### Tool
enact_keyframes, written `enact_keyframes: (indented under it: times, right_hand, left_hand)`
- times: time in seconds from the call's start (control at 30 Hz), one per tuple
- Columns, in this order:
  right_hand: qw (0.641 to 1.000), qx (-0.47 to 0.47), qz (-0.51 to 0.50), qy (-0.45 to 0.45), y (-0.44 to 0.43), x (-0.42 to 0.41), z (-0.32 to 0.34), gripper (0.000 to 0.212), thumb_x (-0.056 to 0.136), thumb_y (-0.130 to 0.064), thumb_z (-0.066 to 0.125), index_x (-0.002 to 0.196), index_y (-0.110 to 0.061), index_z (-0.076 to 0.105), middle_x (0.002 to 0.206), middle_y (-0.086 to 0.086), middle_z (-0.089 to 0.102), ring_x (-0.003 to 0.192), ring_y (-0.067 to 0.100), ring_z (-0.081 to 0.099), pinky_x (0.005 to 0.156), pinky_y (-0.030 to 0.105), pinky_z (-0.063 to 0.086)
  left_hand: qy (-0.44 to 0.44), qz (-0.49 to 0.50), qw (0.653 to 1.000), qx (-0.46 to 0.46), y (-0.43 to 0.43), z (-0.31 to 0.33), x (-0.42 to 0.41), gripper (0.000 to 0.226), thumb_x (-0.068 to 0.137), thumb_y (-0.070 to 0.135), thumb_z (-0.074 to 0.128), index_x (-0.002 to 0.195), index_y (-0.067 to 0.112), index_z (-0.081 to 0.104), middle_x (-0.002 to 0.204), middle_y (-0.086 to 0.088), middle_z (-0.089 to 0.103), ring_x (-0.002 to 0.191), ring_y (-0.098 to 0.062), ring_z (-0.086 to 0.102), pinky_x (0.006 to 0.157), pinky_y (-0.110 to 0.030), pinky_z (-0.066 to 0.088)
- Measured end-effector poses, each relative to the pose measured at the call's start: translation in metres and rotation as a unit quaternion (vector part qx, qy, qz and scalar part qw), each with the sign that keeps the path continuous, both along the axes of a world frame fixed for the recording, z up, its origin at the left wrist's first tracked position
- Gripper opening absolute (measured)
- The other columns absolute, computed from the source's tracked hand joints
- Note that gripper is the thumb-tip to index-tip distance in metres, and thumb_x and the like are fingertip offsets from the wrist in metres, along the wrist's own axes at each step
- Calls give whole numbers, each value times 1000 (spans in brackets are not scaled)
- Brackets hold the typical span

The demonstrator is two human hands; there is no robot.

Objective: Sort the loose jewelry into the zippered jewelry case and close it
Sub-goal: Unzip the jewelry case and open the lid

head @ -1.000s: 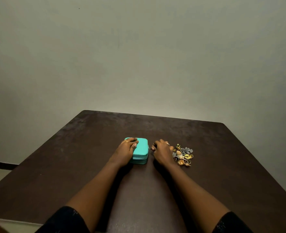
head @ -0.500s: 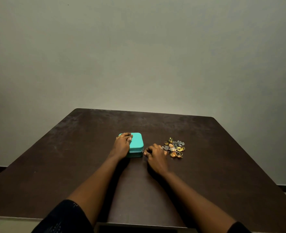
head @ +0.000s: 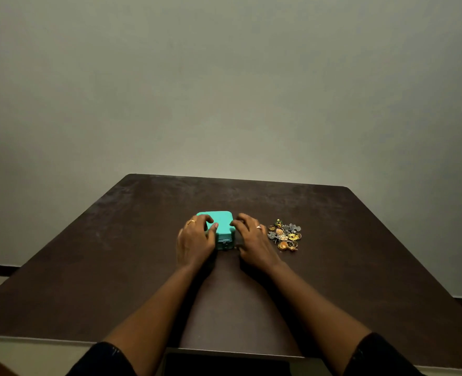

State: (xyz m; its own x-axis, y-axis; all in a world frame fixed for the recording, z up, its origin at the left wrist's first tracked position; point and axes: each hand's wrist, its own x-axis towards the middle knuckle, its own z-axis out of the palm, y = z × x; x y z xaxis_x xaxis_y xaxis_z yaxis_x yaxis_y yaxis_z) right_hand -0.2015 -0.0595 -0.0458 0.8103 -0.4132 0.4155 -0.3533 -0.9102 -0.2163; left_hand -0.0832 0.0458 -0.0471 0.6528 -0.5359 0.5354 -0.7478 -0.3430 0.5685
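Your left fingers [head: 206, 219] are curled over the top of the lid, thumb laid across it, so your left hand [head: 194, 240] grips the teal jewelry case [head: 221, 218] and pins it flat. Your right fingers [head: 240, 222] are bent with their tips against the case's right edge. Whether they pinch the lid seam or only touch it is too small to tell. Your right hand [head: 254, 240] rests beside the case, between it and the pile.

The case sits near the middle of the table [head: 360, 253] with its lid down. A small dark pull, which looks like the zipper pull [head: 225, 243], hangs at the near face. The loose jewelry [head: 284, 234] lies in one heap just to the right of your right hand, apart from the case, and none of it is inside.

By this reading, you are at the opening step and sorting has not begun. Next, keep the left hand holding the base steady and work the right fingers under the lid edge to lift it. If the lid resists, check that the zipper has run all the way round. The pieces in the heap look tangled, so pick them off singly once the case is open.
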Motion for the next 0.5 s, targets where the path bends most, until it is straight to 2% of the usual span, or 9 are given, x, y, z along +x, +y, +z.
enact_keyframes:
  times: [0.03,0.1,0.2,0.33,0.43,0.5]
  right_hand:
    - [1000,-3,7,0,-1,2,3,59,80,-9,58,136,-12,41,147,7,33,137,24,30,108,41,25]
    - [1000,-8,25,15,-4,6,8,63,81,-11,58,141,-12,36,151,5,29,140,21,25,111,38,22]
    - [997,-15,41,68,-9,12,14,63,85,-15,58,143,-14,33,154,3,24,144,19,18,114,38,17]
    - [993,18,47,105,-13,16,13,65,82,-16,65,141,-16,39,150,3,34,143,18,22,114,38,19]
    - [994,53,56,82,-14,16,12,65,79,-14,69,138,-12,43,146,7,40,138,21,33,114,38,26]
    - [993,65,60,79,-13,16,12,66,78,-11,69,138,-9,43,146,9,41,137,22,35,114,33,26]
  left_hand:
    - [-2,23,1000,13,5,-1,-9,19,90,33,55,97,16,61,97,-5,66,92,-25,61,75,-33,43]
    - [0,62,993,101,9,-6,-22,28,90,45,51,93,20,63,94,-4,69,89,-26,64,70,-31,42]
    - [-10,65,972,224,10,-12,-27,43,88,56,44,104,22,67,101,-5,69,96,-26,64,76,-31,46]
    - [7,63,964,258,3,-13,-25,47,86,59,46,108,23,66,106,-7,68,102,-27,63,80,-32,45]
    - [7,67,962,265,-1,-11,-27,45,88,55,47,111,22,65,110,-7,67,104,-29,62,82,-32,45]
    - [3,68,960,270,-3,-11,-28,42,90,51,45,111,20,64,110,-8,66,105,-30,61,82,-33,46]
